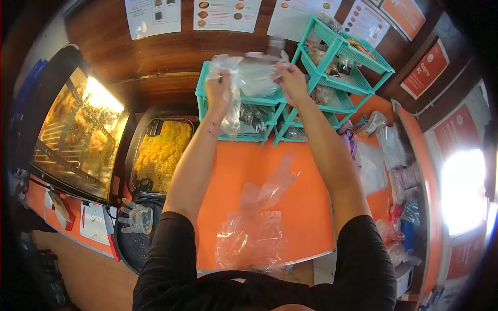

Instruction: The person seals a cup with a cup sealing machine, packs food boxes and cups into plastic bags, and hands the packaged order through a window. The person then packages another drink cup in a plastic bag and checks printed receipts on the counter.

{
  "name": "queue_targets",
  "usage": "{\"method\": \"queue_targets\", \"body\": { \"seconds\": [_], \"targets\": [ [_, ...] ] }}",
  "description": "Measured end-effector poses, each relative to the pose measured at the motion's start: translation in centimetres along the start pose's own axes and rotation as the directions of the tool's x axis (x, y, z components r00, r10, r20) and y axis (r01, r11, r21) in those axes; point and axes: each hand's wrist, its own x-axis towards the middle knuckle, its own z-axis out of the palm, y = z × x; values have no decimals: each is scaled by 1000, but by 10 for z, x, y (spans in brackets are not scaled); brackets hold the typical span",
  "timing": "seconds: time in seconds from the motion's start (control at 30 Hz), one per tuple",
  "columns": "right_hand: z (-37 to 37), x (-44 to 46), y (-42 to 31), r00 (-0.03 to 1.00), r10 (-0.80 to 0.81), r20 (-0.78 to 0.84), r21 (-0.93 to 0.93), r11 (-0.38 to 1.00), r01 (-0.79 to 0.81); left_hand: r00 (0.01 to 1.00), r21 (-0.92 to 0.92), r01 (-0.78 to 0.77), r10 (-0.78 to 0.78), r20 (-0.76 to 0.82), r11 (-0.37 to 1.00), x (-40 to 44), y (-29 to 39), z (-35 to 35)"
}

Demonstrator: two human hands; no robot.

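Note:
Both my arms reach forward over the teal basket rack (203,96). My left hand (218,93) is closed around a crumpled clear plastic bag (232,116) that hangs down in front of the rack. Fingers pinched, my right hand (292,83) grips the edge of some clear plastic bags (255,78) lying on the rack's top; blur hides exactly how many layers it holds. Nearer my body, another clear plastic bag (249,238) lies flat on the orange counter (311,228), with a twisted strip of clear film above it.
A taller teal rack (324,67) with packets stands at right. To the left are a lit glass display case (80,129), a black tray of yellow food (161,153), a plastic glove (136,217) and a red-handled knife (113,248). Bagged items (389,147) line the right edge.

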Motion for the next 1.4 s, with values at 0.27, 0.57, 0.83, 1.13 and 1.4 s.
{"method": "queue_targets", "body": {
  "seconds": [0.27,0.57,0.83,1.13,1.4],
  "targets": [
    [-37,-119,-45,953,-170,-250,-267,959,101,973,-358,206,-229,-24,911,-27,-1,-26],
    [14,-286,9,953,292,76,-413,879,-237,938,-658,340,-195,285,672,-210,47,-32],
    [-112,-447,-99,306,776,552,-582,621,-525,994,46,70,-65,-93,996,-321,63,-213],
    [-60,-571,174,311,945,103,-196,326,-925,783,132,609,-619,57,782,-496,61,-239],
    [-45,-475,253,774,617,-140,-263,731,-630,970,403,161,-219,102,901,-526,7,-170]
  ]
}}
